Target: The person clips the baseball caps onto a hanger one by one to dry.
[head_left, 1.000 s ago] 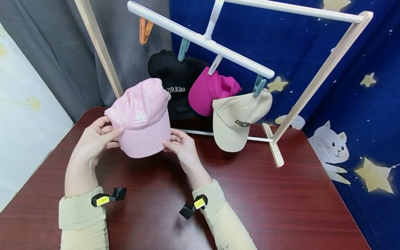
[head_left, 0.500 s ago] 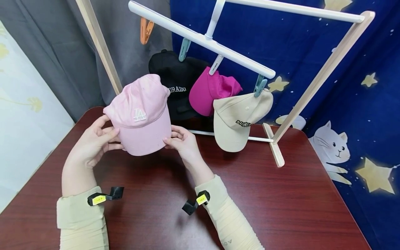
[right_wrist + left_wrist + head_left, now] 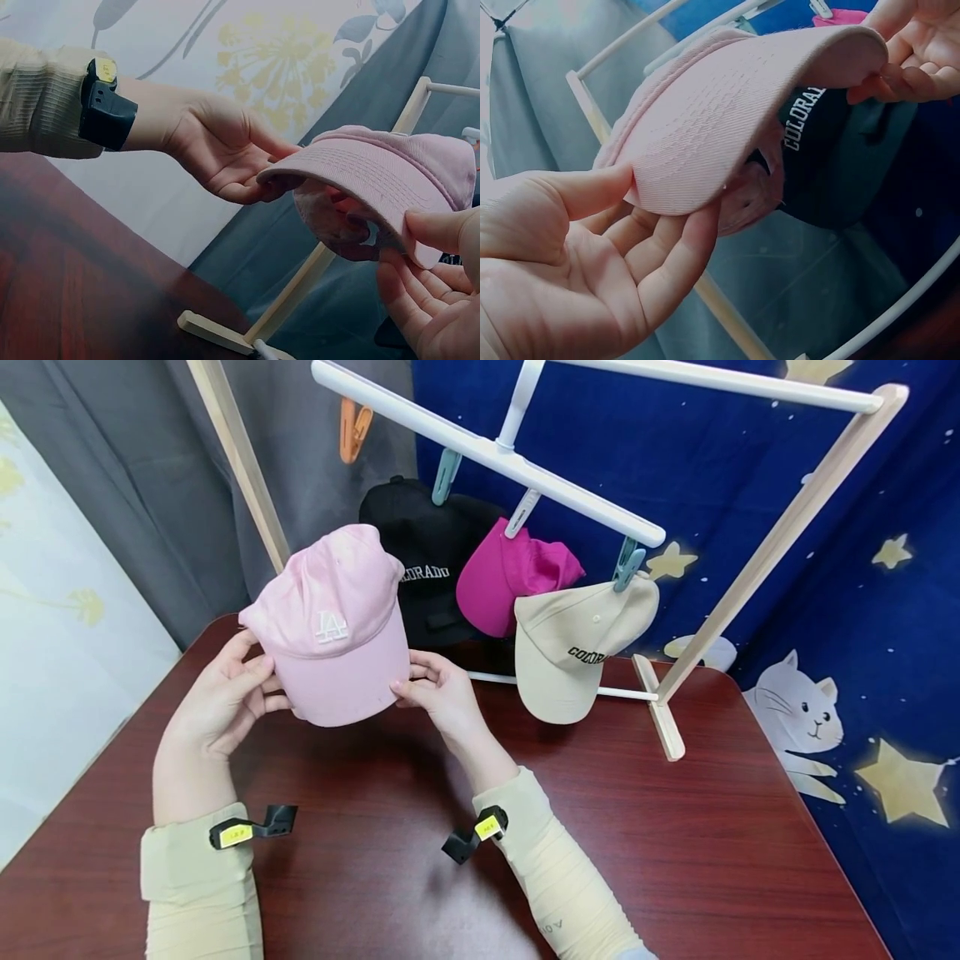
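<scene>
A light pink baseball cap (image 3: 337, 602) with a white "LA" emblem is held up above the table, brim toward me. My left hand (image 3: 221, 702) pinches the left end of its brim, thumb on top and fingers below, as the left wrist view shows. At the brim's right side my right hand (image 3: 442, 697) pinches the edge between thumb and fingers. Behind the cap hangs a black cap (image 3: 420, 531) lettered "COLORADO", partly covered by the pink one. An orange clip (image 3: 354, 431) dangles with nothing in it at the bar's left end, above the pink cap.
A white bar (image 3: 480, 447) hangs from a wooden rack (image 3: 780, 543) on the dark red table (image 3: 675, 852). From its other clips hang a magenta cap (image 3: 498, 581) and a beige cap (image 3: 558, 660). Curtains stand behind.
Both hands have raised the pink cap slightly, moving it a little up and away from me. The hanging caps stay in place on the rack.
</scene>
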Motion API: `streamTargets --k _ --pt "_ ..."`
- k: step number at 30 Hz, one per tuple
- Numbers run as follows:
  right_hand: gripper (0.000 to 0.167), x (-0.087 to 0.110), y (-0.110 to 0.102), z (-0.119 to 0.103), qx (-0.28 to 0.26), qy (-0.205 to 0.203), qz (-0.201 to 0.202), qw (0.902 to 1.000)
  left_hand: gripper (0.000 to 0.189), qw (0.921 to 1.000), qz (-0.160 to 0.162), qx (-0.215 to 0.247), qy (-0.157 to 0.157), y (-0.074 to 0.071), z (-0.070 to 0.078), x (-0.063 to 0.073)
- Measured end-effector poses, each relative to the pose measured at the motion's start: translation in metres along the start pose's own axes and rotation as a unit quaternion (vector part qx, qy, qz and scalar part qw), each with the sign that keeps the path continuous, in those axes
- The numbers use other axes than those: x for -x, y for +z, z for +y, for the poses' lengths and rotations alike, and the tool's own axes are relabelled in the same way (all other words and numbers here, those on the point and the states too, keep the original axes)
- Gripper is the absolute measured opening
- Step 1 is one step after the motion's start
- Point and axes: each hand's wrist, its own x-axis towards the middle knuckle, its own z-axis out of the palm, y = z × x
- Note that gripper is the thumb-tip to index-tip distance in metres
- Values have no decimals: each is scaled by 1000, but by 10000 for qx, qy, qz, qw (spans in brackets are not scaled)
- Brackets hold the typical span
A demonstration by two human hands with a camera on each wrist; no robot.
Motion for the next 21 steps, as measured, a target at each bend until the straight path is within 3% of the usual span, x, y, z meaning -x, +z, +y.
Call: streamTargets --k 3,10,17,21 --pt "42 -2 -1 -3 92 -3 -33 10000 45 9999 -58 109 106 0 -2 -1" --pt "42 -7 -2 -7 198 66 -104 9997 43 9990 244 230 309 4 -6 -2" --pt "44 -12 -2 -10 369 101 -134 9992 41 9963 36 745 436 3 -8 -4" --pt "44 -14 -3 -12 388 73 -166 9991 39 9959 120 722 536 5 -10 -6"
